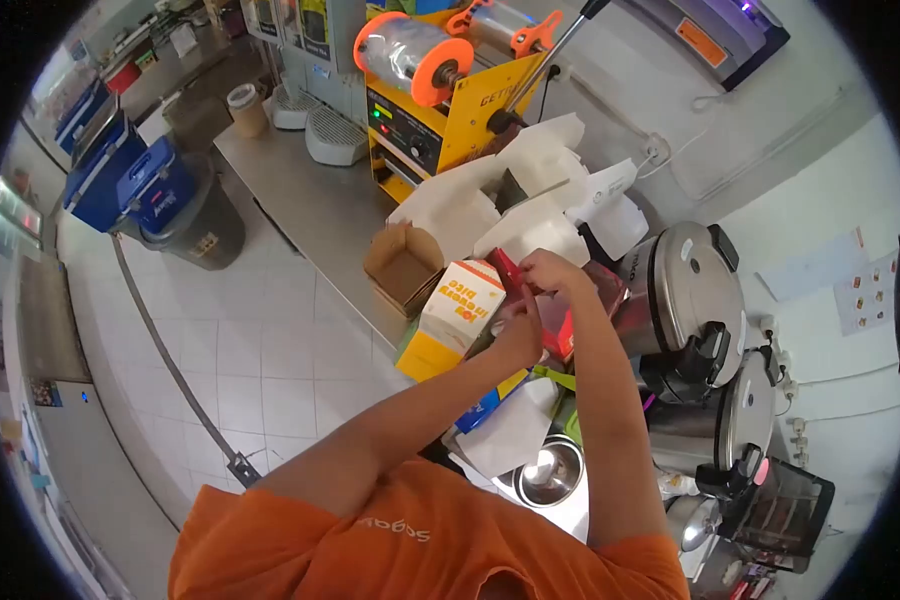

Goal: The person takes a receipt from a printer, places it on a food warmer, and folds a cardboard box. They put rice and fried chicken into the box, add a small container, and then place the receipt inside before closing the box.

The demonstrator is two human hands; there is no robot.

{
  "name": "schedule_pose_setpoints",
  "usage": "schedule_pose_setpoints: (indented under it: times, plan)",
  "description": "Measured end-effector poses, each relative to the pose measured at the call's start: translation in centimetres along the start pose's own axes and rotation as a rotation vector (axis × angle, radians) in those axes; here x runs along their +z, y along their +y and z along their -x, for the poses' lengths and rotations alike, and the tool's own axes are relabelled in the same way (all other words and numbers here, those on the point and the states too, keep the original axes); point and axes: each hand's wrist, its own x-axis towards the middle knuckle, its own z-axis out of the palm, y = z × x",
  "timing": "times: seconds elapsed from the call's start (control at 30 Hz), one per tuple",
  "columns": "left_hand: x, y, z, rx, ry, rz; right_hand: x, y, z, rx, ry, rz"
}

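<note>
Both hands are close together over the worktop, among packaging. My right hand (552, 272) is closed, its fingertips pinching the edge of a flat red piece (506, 266). Just below, my left hand (520, 335) has its index finger pointing up toward the right fingertips and the other fingers curled; what they hold is hidden. A clear and red plastic pack (602, 292) lies beside and under the hands. Left of them stands a white and yellow printed carton (462, 306), with an open brown cardboard box (404, 265) behind it.
Open white takeaway boxes (535, 232) are piled beyond my hands. A yellow sealing machine (470, 110) with film rolls stands at the back. Large rice cookers (698, 290) line the right side. A steel bowl (550, 472) sits near my body. Tiled floor (290, 340) shows at left.
</note>
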Motion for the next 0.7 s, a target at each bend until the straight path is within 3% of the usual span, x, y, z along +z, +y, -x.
schedule_pose_setpoints:
  times: [0.03, 0.1, 0.23, 0.37, 0.57, 0.7]
  plan:
    - [2.4, -1.6, -1.5, 0.010, 0.022, -0.073, 0.3, -0.4, 0.0, -0.004, 0.091, 0.239]
    - [2.3, -1.8, -2.5, 0.023, 0.050, -0.160, 0.3, -0.7, 0.7, -0.089, 0.218, 0.353]
    - [-0.9, -0.1, -2.1, -0.030, -0.149, -0.187, -0.4, -1.4, 2.0, -0.274, 0.547, 0.545]
    - [-5.9, 4.0, -0.6, -0.067, -0.237, 0.027, -1.1, -4.2, 4.9, -0.075, 0.601, 0.589]
    - [-4.5, 3.9, -0.5, -0.081, -0.119, 0.116, 0.3, -3.3, 6.6, -0.087, 0.764, 0.633]
    - [-4.8, 4.5, 0.4, -0.074, -0.168, 0.100, 1.6, -2.7, 7.8, -0.048, 0.874, 0.714]
